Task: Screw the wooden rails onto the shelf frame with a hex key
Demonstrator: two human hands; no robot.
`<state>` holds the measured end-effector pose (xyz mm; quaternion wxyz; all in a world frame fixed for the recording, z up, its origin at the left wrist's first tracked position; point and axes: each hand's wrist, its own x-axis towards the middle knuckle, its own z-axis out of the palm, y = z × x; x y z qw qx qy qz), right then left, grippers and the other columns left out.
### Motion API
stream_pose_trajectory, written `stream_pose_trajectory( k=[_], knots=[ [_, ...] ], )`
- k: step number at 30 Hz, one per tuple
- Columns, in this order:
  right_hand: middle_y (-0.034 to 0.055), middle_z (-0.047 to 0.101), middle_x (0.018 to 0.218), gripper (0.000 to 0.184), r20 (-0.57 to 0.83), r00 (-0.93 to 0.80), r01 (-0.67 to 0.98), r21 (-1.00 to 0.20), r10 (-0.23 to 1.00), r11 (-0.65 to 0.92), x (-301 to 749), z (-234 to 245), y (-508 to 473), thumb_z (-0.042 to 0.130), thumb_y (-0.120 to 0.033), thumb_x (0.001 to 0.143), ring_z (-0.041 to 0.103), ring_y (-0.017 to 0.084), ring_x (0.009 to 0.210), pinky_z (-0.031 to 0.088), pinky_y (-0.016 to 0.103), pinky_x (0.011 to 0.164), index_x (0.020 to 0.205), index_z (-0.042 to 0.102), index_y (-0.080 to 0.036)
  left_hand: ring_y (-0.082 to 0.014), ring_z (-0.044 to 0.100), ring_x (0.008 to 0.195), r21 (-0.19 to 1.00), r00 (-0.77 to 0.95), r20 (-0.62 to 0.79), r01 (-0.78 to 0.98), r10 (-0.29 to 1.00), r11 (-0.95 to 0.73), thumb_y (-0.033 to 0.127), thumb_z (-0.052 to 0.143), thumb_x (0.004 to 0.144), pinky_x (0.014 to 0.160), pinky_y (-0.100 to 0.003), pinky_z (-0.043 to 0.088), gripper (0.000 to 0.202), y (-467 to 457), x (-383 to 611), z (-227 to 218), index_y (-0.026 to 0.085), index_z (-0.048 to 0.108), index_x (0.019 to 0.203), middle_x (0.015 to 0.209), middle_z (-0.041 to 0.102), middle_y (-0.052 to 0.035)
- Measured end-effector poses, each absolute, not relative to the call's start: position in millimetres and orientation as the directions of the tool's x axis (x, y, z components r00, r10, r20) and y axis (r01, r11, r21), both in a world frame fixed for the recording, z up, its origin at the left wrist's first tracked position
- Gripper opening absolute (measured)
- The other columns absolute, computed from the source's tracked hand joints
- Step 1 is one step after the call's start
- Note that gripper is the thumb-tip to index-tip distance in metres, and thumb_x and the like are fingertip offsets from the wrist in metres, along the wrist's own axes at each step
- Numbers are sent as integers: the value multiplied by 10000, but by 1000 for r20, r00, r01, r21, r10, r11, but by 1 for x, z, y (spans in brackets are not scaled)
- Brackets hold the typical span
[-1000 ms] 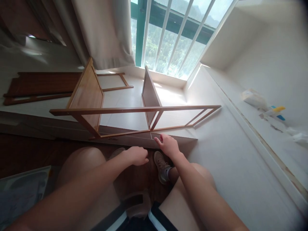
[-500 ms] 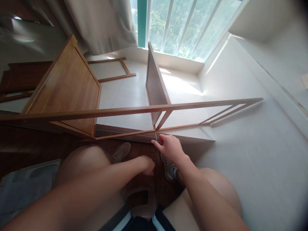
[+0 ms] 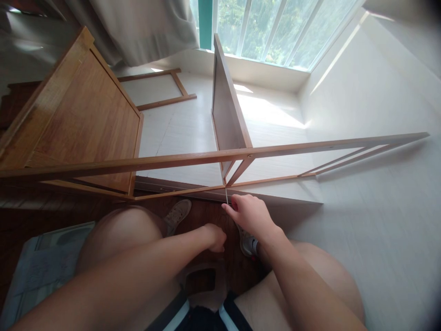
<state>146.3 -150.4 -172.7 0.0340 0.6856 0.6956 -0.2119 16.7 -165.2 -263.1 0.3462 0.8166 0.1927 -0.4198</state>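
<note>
A wooden shelf frame (image 3: 193, 159) lies on its side in front of me, with a brown panel (image 3: 82, 119) on the left and a grey upright panel (image 3: 225, 115) in the middle. My right hand (image 3: 250, 215) is closed in a pinch on a thin metal tool (image 3: 226, 196) whose tip meets the frame's lower rail at the middle joint. My left hand (image 3: 214, 236) hangs curled between my knees, just left of the right hand; whether it holds anything is hidden.
A ladder-like wooden side frame (image 3: 165, 89) lies flat on the white floor near the curtain (image 3: 144, 27). A barred window (image 3: 272, 27) is ahead, a white wall to the right. A printed sheet (image 3: 41, 266) lies at lower left. My shoes (image 3: 177, 214) rest on dark wood flooring.
My view has moved closer to the frame and tilted down. My right hand stays at the middle joint with the thin tool. My left hand has dropped lower between my knees.
</note>
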Motion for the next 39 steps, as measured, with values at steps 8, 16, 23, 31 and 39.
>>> stream_pose_trajectory(
  k=[8, 16, 23, 31, 39],
  knots=[
    [35, 642, 698, 409, -336, -78, 983, -185, 939, 15, 145, -168, -153, 472, -538, 929, 589, 179, 643, 234, 281, 544, 701, 578, -215, -336, 633, 1113, 410, 589, -808, 587, 20, -698, 462, 526, 857, 872, -440, 535, 449, -171, 27, -264, 216, 689, 1196, 1213, 673, -162],
    [21, 653, 696, 421, -324, -77, 985, -170, 943, 22, 145, -168, -153, 450, -535, 936, 591, 167, 634, 206, 279, 526, 691, 563, -213, -353, 625, 1123, 412, 589, -808, 582, 14, -700, 467, 512, 859, 861, -461, 535, 461, -169, 27, -267, 211, 685, 1202, 1241, 658, -165],
    [16, 653, 691, 426, -311, -92, 985, -170, 946, 40, 145, -169, -154, 433, -527, 947, 587, 164, 632, 201, 274, 523, 683, 549, -214, -336, 618, 1136, 407, 579, -816, 586, 11, -701, 472, 505, 861, 862, -426, 527, 461, -169, 26, -270, 238, 670, 1221, 1247, 659, -148],
    [30, 674, 728, 426, -322, -94, 987, -152, 942, 46, 144, -169, -154, 415, -523, 959, 592, 169, 636, 204, 273, 533, 711, 572, -215, -346, 616, 1135, 415, 585, -811, 590, 12, -693, 469, 511, 856, 865, -446, 529, 478, -168, 26, -272, 230, 660, 1241, 1259, 652, -147],
    [38, 689, 750, 441, -340, -76, 989, -147, 937, 27, 142, -166, -155, 389, -516, 970, 607, 184, 663, 246, 275, 548, 737, 626, -227, -334, 631, 1111, 416, 587, -809, 605, 27, -679, 460, 544, 838, 864, -429, 527, 457, -168, 25, -273, 238, 680, 1214, 1221, 673, -147]
  ],
)
